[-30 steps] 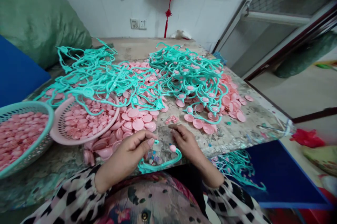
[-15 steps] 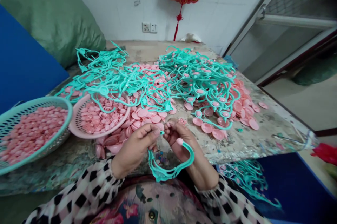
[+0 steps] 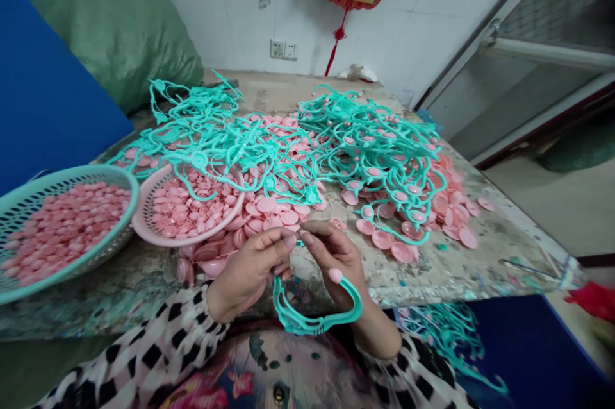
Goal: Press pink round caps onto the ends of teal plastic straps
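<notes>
My left hand (image 3: 250,271) and my right hand (image 3: 334,255) meet above the table's front edge, their fingertips pinching a small teal tip (image 3: 298,243). Below them hangs a curved teal plastic strip (image 3: 312,322), with a pink disc (image 3: 335,275) at one end against my right hand. Tangled teal plastic runners with pink discs (image 3: 369,159) lie in heaps behind my hands. Loose pink plastic discs (image 3: 271,213) spread just beyond my left hand. Small coloured bits (image 3: 298,287) lie on the table beneath my hands, partly hidden.
A pink round basket (image 3: 177,239) and a teal basket (image 3: 72,170) hold pink discs at the left. The worn, stained table (image 3: 423,281) ends at the front. More teal runners (image 3: 446,335) lie on a blue board (image 3: 528,345) at lower right.
My hands have risen and come together, lifting the teal strip off the table. The view has swung left across the table.
</notes>
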A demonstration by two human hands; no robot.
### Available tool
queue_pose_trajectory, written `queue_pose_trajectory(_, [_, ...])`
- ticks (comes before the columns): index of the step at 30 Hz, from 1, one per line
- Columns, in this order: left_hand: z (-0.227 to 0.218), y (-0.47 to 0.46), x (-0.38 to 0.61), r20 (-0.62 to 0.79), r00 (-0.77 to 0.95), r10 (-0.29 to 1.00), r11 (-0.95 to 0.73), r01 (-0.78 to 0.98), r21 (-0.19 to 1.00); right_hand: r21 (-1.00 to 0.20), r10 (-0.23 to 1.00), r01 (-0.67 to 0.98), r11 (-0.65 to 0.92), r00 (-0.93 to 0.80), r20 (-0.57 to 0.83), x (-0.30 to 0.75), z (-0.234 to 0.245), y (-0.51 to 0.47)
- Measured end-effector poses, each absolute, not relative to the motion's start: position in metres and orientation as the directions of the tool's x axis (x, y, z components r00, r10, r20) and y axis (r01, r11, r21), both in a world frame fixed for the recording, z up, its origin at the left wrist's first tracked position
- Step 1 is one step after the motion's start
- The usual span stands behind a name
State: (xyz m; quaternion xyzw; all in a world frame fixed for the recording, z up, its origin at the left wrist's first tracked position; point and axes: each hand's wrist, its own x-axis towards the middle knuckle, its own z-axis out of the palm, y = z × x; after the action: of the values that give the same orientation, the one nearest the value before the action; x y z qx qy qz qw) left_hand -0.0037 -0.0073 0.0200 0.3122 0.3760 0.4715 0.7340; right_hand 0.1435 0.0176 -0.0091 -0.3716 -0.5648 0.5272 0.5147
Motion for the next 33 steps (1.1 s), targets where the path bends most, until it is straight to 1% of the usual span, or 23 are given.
queue_pose_trajectory(4, [0.021,-0.01,-0.005,-0.245,0.294,0.924,0.357,-0.428,0.83,-0.938,0.895,0.042,0.343,-0.318,0.312,0.162,0.0,0.025])
queue_pose_trajectory(7, [0.023,-0.011,-0.004,-0.246,0.292,0.924,0.352,-0.402,0.845,-0.838,0.805,0.175,0.517,-0.432,0.406,0.173,0.01,0.03])
queue_pose_trajectory(10, [0.025,-0.011,-0.003,-0.252,0.279,0.927,0.349,-0.391,0.852,-0.74,0.728,0.25,0.624,-0.532,0.433,0.179,0.018,0.031])
queue_pose_trajectory(12, [0.025,-0.012,-0.002,-0.254,0.274,0.928,0.348,-0.388,0.853,-0.744,0.721,0.251,0.619,-0.559,0.411,0.18,0.021,0.029])
queue_pose_trajectory(14, [0.025,-0.013,-0.001,-0.255,0.268,0.929,0.344,-0.376,0.86,-0.802,0.749,0.227,0.552,-0.557,0.358,0.179,0.021,0.026])
queue_pose_trajectory(16, [0.024,-0.013,0.0,-0.253,0.253,0.934,0.333,-0.358,0.872,-0.893,0.805,0.163,0.42,-0.52,0.284,0.176,0.017,0.022])
queue_pose_trajectory(18, [0.022,-0.013,0.002,-0.244,0.238,0.94,0.316,-0.34,0.886,-0.972,0.873,0.021,0.233,-0.446,0.199,0.171,0.009,0.018])
queue_pose_trajectory(19, [0.021,-0.014,0.003,-0.235,0.232,0.944,0.304,-0.33,0.894,-0.988,0.901,-0.07,0.135,-0.406,0.151,0.169,0.005,0.016])
queue_pose_trajectory(20, [0.02,-0.014,0.003,-0.225,0.226,0.948,0.29,-0.319,0.902,-0.986,0.922,-0.163,0.043,-0.373,0.102,0.165,0.001,0.014])
queue_pose_trajectory(22, [0.019,-0.014,0.005,-0.204,0.215,0.955,0.26,-0.281,0.924,-0.94,0.94,-0.324,-0.104,-0.34,0.013,0.159,-0.006,0.011])
queue_pose_trajectory(24, [0.02,-0.014,0.006,-0.181,0.208,0.961,0.227,-0.224,0.948,-0.88,0.936,-0.426,-0.211,-0.347,-0.056,0.154,-0.009,0.008])
queue_pose_trajectory(27, [0.024,-0.014,0.006,-0.152,0.202,0.968,0.177,-0.112,0.978,-0.821,0.928,-0.497,-0.281,-0.358,-0.101,0.15,-0.008,0.005])
queue_pose_trajectory(31, [0.031,-0.016,0.006,-0.145,0.17,0.975,0.14,0.04,0.989,-0.835,0.928,-0.476,-0.275,-0.358,-0.102,0.15,-0.008,0.002])
queue_pose_trajectory(33, [0.032,-0.017,0.005,-0.138,0.157,0.978,0.125,0.09,0.988,-0.842,0.93,-0.469,-0.266,-0.354,-0.097,0.151,-0.008,0.001])
